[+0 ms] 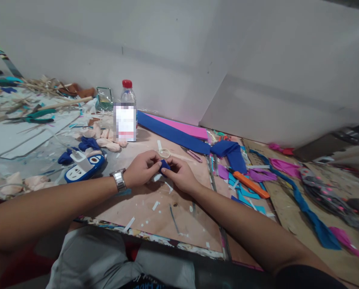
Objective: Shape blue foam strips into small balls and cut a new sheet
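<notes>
Over the middle of the board, my left hand (141, 167) and my right hand (181, 174) meet around a small dark blue piece (165, 164). Both hands pinch it between thumb and fingers. A silver watch is on my left wrist. Just beyond the fingertips lies a cream tape ring (164, 153). Behind it, a long blue strip (173, 133) rests beside a pink strip (194, 131). A pink cutter (193, 155) is to the right of the ring. Small white scraps lie on the board below my hands.
At left are a blue and white power strip (84, 168), peach pieces (107, 144), green-handled pliers (41, 116) and a red-capped bottle (127, 94) behind a phone (126, 122). An orange cutter (250, 184), folded blue fabric (235, 154) and coloured scraps lie to the right.
</notes>
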A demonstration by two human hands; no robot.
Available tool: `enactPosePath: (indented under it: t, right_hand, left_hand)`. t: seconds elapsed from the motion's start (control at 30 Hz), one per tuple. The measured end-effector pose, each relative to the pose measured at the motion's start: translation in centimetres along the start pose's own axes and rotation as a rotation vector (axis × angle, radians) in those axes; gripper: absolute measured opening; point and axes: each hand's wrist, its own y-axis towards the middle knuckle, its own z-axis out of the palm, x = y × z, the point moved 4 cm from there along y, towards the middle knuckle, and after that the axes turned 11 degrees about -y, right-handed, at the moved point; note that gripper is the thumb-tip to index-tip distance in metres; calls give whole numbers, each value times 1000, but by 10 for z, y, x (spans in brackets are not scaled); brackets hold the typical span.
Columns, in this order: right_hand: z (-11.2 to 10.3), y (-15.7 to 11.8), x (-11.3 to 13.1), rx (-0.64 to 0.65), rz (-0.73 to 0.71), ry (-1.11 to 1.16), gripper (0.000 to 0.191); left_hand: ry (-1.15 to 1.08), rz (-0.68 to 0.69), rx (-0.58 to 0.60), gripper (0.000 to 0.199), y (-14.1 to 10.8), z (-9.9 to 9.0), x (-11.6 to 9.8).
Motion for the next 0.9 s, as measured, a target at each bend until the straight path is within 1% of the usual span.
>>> enactPosePath:
  t: [0.07,0.17,0.27,0.43,0.53,0.67,0.83,0.9]
  right_hand:
    - [0,0,3,15,-17,-38,29]
    - [-2,1,4,-23,-39,-56,33]
    - [-3,1,1,-55,-36,-22,34]
    - [-6,1,-4,-142,-12,15,29]
    - [-7,2,-5,-165,-36,-5,28]
    - [-9,2,-5,-181,-74,-80,24]
    - [-13,1,2,-218,-185,-199,14]
    - [-14,1,2,-229,-202,-222,13]
  left_hand:
    - [22,12,10,18,0,0,1]
    - [48,1,43,17,-1,1,1]
    - [23,-27,82,19,-2,3,1]
    - [46,-43,147,33,-3,6,-1]
    - [43,-58,154,38,-2,5,1]
    - [-20,-88,143,39,-2,6,2]
    - [-101,-109,127,38,-2,7,2]
    - [-117,-105,117,38,-2,6,0]
